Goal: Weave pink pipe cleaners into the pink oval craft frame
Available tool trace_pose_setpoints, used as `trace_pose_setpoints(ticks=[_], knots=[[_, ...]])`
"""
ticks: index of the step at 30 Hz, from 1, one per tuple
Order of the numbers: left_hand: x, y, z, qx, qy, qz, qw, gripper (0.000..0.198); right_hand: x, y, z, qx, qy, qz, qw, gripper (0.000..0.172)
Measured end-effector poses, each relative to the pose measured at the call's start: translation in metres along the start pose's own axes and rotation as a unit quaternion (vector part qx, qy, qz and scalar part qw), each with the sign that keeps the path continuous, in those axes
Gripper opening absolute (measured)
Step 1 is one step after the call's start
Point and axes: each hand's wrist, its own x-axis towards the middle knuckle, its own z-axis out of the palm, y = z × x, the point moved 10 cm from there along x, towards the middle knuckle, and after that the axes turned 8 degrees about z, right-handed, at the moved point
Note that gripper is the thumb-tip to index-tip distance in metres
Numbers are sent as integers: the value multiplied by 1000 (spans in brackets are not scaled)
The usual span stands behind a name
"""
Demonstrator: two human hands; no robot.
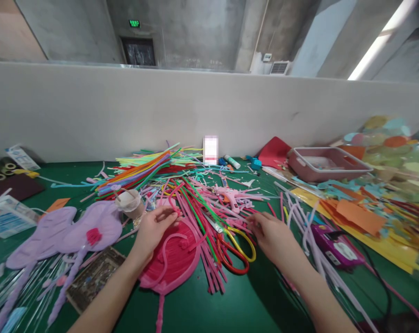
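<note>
My left hand (159, 226) is closed in a pinch on a pink-red pipe cleaner (177, 210) at the top edge of a round red fan-shaped piece (176, 259). That piece has a pink rim, a pink stem and a curled pink strand on its face. My right hand (270, 235) reaches into the right side of a heap of pink and red pipe cleaners (209, 240), its fingertips drawn together. What lies between those fingertips I cannot make out. Between the hands, red-handled scissors (234, 263) and yellow-handled scissors (251, 245) rest on the heap.
Left stand two lilac fan-shaped pieces (65, 226), a cup (129, 203) and a shallow box of scraps (96, 277). Colored pipe cleaners (140, 173) lie behind. A purple device (336, 247) with a cord, orange paper (360, 217) and a pink bin (329, 175) are right. A partition (202, 101) borders the green table.
</note>
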Motion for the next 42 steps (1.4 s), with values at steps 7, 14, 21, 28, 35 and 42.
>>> trace_pose_setpoints(ticks=[7, 14, 21, 28, 35, 42], knots=[[-1, -3, 1, 24, -13, -13, 1000, 38, -8, -19, 6, -5, 7, -27, 1000, 30], [0, 0, -1, 49, -8, 3, 999, 39, -26, -35, 53, 24, -171, -40, 984, 59], [4, 5, -7, 77, 4, 35, 996, 38, -30, -14, 29, 268, -183, -21, 946, 60], [1, 17, -4, 119, 0, 75, 990, 34, -40, -32, 11, 307, -102, 13, 946, 65], [-4, 26, 4, 152, -29, 105, 982, 29, -43, -85, 27, 225, -121, -54, 965, 90], [-9, 33, 12, 160, -68, 105, 979, 20, -30, -107, 35, 158, -86, -105, 978, 60]])
